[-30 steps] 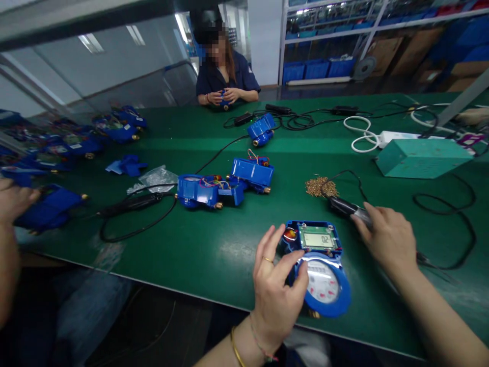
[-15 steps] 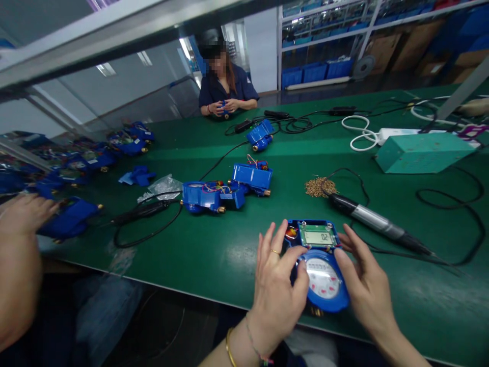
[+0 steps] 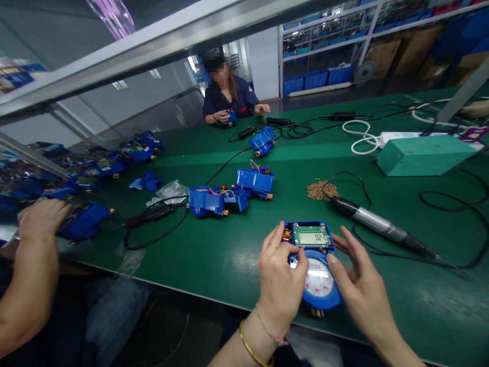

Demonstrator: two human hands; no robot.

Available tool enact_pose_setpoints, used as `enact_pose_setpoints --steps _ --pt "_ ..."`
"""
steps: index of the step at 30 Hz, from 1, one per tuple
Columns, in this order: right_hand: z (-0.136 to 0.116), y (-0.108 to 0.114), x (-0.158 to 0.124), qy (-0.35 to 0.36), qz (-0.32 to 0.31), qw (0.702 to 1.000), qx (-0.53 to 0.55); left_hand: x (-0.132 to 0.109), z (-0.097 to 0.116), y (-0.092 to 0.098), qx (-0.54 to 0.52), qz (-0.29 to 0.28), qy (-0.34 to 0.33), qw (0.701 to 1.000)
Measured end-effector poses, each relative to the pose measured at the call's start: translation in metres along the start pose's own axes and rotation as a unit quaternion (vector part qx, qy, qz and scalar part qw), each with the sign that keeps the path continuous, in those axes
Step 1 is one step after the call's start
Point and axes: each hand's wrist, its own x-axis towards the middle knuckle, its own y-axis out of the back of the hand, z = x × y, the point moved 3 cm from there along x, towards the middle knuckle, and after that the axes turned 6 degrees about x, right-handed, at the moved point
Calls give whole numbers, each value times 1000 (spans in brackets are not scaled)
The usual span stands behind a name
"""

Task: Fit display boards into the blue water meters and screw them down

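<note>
A blue water meter [image 3: 320, 281] lies face up near the table's front edge, its round dial towards me. Above the dial, its box is uncovered and holds a green circuit board with a small display [image 3: 314, 238] reading about 0.2. My left hand [image 3: 281, 272] is closed at the meter's left side, thumb and forefinger pinched at the board's lower left corner. Whatever is between those fingertips is hidden. Along the right side, my right hand [image 3: 361, 285] rests with fingers stretched out and apart, its thumb against the rim. A brass fitting [image 3: 317, 312] shows at the near end.
An electric screwdriver [image 3: 382, 224] lies to the right beside a pile of small brass-coloured screws [image 3: 322, 190]. Blue meters with wires [image 3: 208, 200] stand mid-table. A teal box [image 3: 420, 155] sits at the back right. A co-worker's arm [image 3: 32, 275] reaches in at left; another person [image 3: 233, 97] sits opposite.
The view has shifted slightly. My left forefinger and thumb have drawn together over the meter. The person opposite has moved one hand off a blue part towards the table.
</note>
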Motion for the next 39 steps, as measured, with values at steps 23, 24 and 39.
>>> enact_pose_setpoints --steps 23,24,39 --pt "-2 0 3 -22 -26 998 46 57 9 19 205 -313 -33 927" --pt "-1 0 3 -22 -26 998 47 59 9 19 213 -316 -38 924" --pt "-5 1 3 -1 -33 999 31 74 21 19 293 -350 -144 878"
